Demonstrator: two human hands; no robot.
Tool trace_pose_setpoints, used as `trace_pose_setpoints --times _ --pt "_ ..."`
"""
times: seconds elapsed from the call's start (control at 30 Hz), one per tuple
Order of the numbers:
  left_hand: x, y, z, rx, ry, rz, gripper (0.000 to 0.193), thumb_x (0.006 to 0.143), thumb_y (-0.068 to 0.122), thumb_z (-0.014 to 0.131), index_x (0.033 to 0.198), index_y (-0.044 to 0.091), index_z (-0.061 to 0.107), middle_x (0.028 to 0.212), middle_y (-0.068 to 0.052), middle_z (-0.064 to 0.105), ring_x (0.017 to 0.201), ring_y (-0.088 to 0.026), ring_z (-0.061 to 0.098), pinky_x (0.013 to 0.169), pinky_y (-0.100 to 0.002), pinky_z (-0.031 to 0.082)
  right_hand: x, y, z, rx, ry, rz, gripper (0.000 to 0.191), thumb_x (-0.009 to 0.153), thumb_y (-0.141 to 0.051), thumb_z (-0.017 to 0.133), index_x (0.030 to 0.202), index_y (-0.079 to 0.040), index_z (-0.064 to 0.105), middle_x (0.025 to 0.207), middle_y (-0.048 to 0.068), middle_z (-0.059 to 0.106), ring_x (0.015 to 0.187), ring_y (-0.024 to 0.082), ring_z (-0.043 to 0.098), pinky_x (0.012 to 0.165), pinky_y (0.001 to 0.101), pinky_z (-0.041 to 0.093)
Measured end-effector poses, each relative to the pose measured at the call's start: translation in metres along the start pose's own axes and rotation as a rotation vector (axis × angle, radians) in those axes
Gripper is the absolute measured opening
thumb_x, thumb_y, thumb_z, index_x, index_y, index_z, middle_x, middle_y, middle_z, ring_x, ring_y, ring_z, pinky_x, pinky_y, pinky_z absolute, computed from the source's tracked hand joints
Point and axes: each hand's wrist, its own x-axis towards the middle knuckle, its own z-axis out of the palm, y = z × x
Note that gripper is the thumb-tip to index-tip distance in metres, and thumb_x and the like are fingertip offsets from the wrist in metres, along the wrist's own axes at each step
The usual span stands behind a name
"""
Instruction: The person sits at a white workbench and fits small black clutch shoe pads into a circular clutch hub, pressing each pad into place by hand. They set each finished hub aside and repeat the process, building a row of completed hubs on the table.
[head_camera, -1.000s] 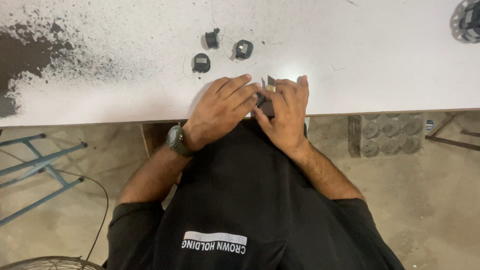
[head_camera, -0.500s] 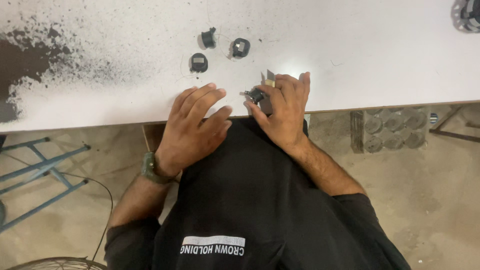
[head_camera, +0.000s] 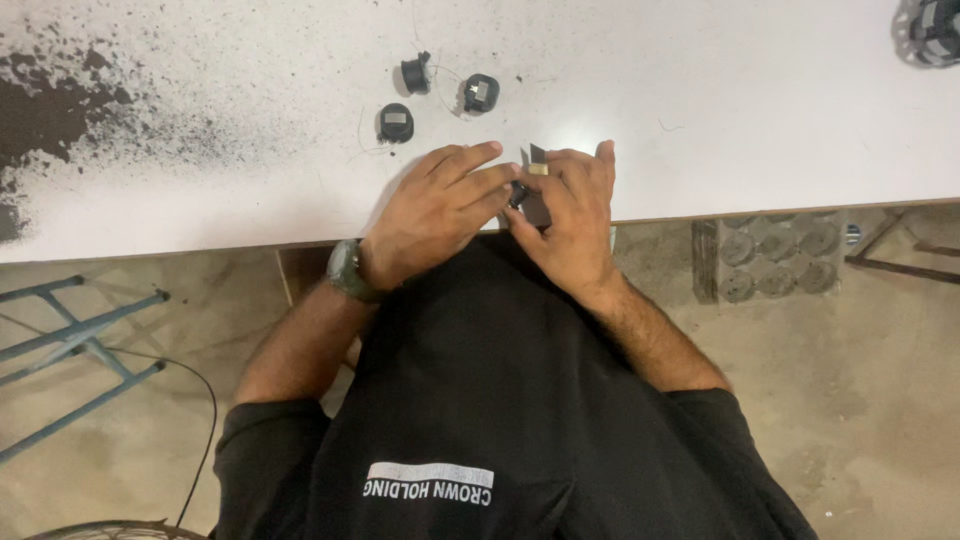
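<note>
Black and small, the round part (head_camera: 522, 193) is sitting pinched in both closed hands at the bench's (head_camera: 700, 110) near edge, the left hand (head_camera: 440, 210) having come back to the right hand (head_camera: 570, 215).

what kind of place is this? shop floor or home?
Probably a workshop or small assembly bench: a white worktable speckled with black dust, three small black round parts with thin wires laid out on it, and a bare concrete floor below.
</note>
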Motion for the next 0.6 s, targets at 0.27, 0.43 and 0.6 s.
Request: trace_pose_setpoints --times 0.27,0.43,0.6 --pt "-0.008 0.006 0.004 0.033 -0.016 0.003 0.017 0.091 0.017 0.080 0.100 0.005 0.070 0.129 -0.009 0.063 0.136 -0.026 0.053 0.113 -0.049 0.045 0.002 -0.004 0.001 -0.018 0.038 0.007 0.042 0.082 -0.019 0.089 0.117 -0.006 0.068 0.117 0.012 0.058 0.125 0.034 0.052 0.123 0.0708 0.016" --pt "-0.024 0.015 0.005 0.122 -0.047 -0.166 0.015 0.084 0.011 0.079 0.090 0.009 0.065 0.126 -0.010 0.058 0.139 -0.028 0.051 0.119 -0.055 0.039 0.002 -0.004 0.004 -0.046 0.073 -0.008 0.041 0.085 -0.024 0.092 0.115 -0.005 0.070 0.115 0.013 0.057 0.123 0.035 0.052 0.121 0.0713 0.014" --pt "-0.030 0.023 0.004 -0.011 0.067 -0.255 0.026 0.089 0.022 0.082 0.107 0.009 0.068 0.140 -0.013 0.054 0.142 -0.031 0.046 0.121 -0.054 0.034 -0.008 0.001 0.002 0.007 0.171 -0.078 0.035 0.088 -0.014 0.085 0.118 -0.006 0.071 0.114 0.013 0.060 0.125 0.035 0.054 0.124 0.0657 0.012"
